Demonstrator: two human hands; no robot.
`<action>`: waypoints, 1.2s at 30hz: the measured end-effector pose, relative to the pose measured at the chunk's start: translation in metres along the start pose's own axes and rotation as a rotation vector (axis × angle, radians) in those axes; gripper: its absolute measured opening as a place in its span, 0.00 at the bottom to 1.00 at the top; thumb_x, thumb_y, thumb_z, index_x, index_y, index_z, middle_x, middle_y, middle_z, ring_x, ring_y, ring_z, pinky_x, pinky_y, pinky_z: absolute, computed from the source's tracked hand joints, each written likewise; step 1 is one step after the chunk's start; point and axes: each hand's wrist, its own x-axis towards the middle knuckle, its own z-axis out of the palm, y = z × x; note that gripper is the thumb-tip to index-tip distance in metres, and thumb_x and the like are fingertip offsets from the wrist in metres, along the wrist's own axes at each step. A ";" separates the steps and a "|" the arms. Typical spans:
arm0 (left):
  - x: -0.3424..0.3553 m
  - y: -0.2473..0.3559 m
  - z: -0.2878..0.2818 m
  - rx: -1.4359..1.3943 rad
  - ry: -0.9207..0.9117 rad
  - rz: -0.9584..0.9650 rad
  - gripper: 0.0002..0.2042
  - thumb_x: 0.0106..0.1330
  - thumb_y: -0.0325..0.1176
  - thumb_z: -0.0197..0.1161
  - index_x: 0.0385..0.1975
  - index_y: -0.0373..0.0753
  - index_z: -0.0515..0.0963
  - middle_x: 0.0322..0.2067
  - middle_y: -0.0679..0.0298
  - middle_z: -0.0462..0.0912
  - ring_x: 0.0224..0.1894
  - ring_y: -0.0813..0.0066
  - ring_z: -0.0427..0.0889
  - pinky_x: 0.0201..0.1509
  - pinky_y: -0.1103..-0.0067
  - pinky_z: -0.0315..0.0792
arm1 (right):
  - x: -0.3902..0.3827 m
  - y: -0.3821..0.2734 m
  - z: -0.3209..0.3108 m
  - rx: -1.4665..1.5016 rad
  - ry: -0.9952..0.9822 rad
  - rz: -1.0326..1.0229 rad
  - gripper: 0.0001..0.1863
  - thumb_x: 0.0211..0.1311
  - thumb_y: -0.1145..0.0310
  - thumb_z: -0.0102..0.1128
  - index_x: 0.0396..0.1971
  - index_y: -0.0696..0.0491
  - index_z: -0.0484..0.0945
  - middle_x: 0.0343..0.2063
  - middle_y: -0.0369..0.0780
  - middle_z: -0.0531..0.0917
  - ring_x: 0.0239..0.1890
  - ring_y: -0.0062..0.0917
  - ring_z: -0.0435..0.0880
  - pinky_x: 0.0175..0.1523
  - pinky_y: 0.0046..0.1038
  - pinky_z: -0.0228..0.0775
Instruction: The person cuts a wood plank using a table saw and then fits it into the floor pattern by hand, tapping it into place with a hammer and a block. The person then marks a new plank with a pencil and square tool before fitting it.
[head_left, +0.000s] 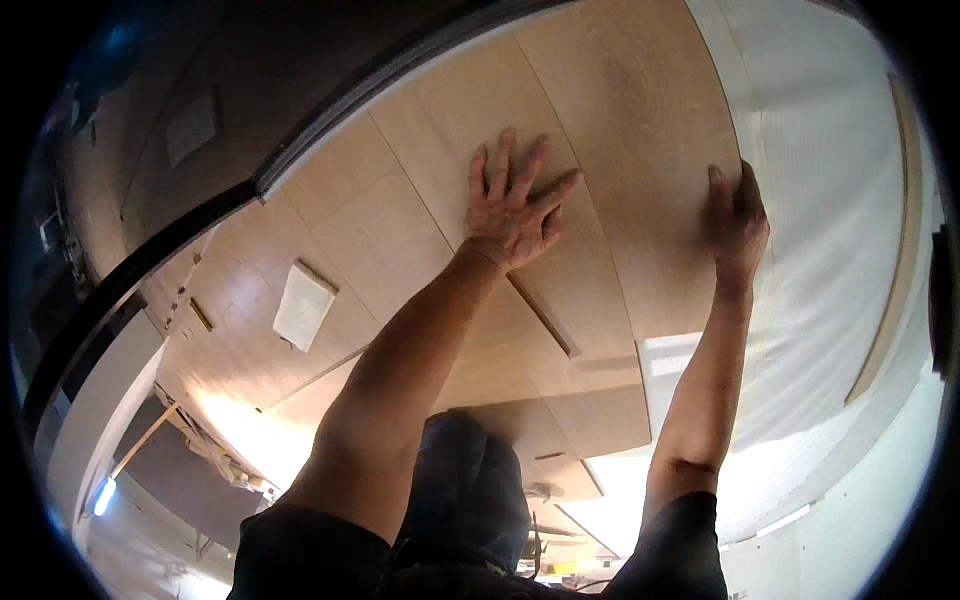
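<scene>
Wood-look floor planks (430,110) lie side by side in front of me. My left hand (515,215) presses flat on them with its fingers spread, beside the seam of the rightmost long plank (640,130). At that plank's right edge, my right hand (740,225) grips it, thumb on top and the other fingers curled over the edge, partly hidden. Below my left palm, a narrow wooden strip (542,318) lies on the laid planks. A white underlay sheet (820,200) spreads out to the right of the held plank.
A pale rectangular slab (305,305) lies on the planks at left, with a small yellowish piece (201,314) farther left. A dark frame (140,245) borders the floor there. Along the right side runs a long thin strip (895,260). My knee (465,480) is on the floor below.
</scene>
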 end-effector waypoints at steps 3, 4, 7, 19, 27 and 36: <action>0.006 0.003 0.004 0.040 0.045 0.026 0.28 0.60 0.50 0.59 0.63 0.75 0.69 0.73 0.58 0.53 0.75 0.40 0.44 0.73 0.41 0.37 | 0.001 0.004 -0.005 0.029 -0.033 0.052 0.30 0.67 0.39 0.54 0.57 0.48 0.77 0.42 0.45 0.86 0.47 0.42 0.85 0.51 0.37 0.76; 0.006 0.006 0.005 0.063 0.037 0.034 0.28 0.60 0.50 0.59 0.64 0.74 0.69 0.72 0.58 0.53 0.74 0.40 0.46 0.72 0.40 0.38 | -0.003 0.007 -0.006 0.013 0.009 0.024 0.29 0.67 0.40 0.54 0.56 0.47 0.77 0.42 0.45 0.86 0.46 0.41 0.85 0.50 0.37 0.76; 0.001 -0.006 0.022 0.136 0.071 0.059 0.28 0.61 0.49 0.59 0.65 0.72 0.68 0.74 0.62 0.51 0.73 0.38 0.49 0.71 0.39 0.42 | 0.001 0.018 0.009 -0.033 -0.033 0.110 0.28 0.64 0.42 0.58 0.56 0.46 0.78 0.44 0.45 0.85 0.50 0.41 0.83 0.52 0.41 0.73; 0.000 -0.017 0.030 0.165 0.234 0.223 0.25 0.71 0.52 0.48 0.69 0.71 0.64 0.72 0.58 0.53 0.73 0.41 0.48 0.68 0.40 0.45 | -0.011 0.028 0.010 0.060 0.146 -0.162 0.28 0.67 0.49 0.57 0.56 0.57 0.76 0.47 0.53 0.83 0.52 0.48 0.80 0.56 0.42 0.74; -0.007 -0.015 0.027 0.151 0.215 0.222 0.24 0.70 0.53 0.47 0.67 0.73 0.65 0.72 0.58 0.53 0.72 0.38 0.49 0.69 0.38 0.45 | -0.020 0.021 0.010 -0.066 0.164 -0.058 0.26 0.66 0.49 0.59 0.55 0.52 0.77 0.45 0.50 0.85 0.50 0.47 0.82 0.53 0.43 0.74; -0.003 -0.014 0.027 0.152 0.179 0.199 0.25 0.73 0.56 0.45 0.70 0.71 0.62 0.75 0.58 0.49 0.74 0.37 0.44 0.71 0.39 0.42 | -0.015 0.016 0.009 -0.058 0.127 -0.048 0.26 0.66 0.49 0.58 0.55 0.52 0.77 0.47 0.49 0.84 0.52 0.46 0.81 0.55 0.43 0.74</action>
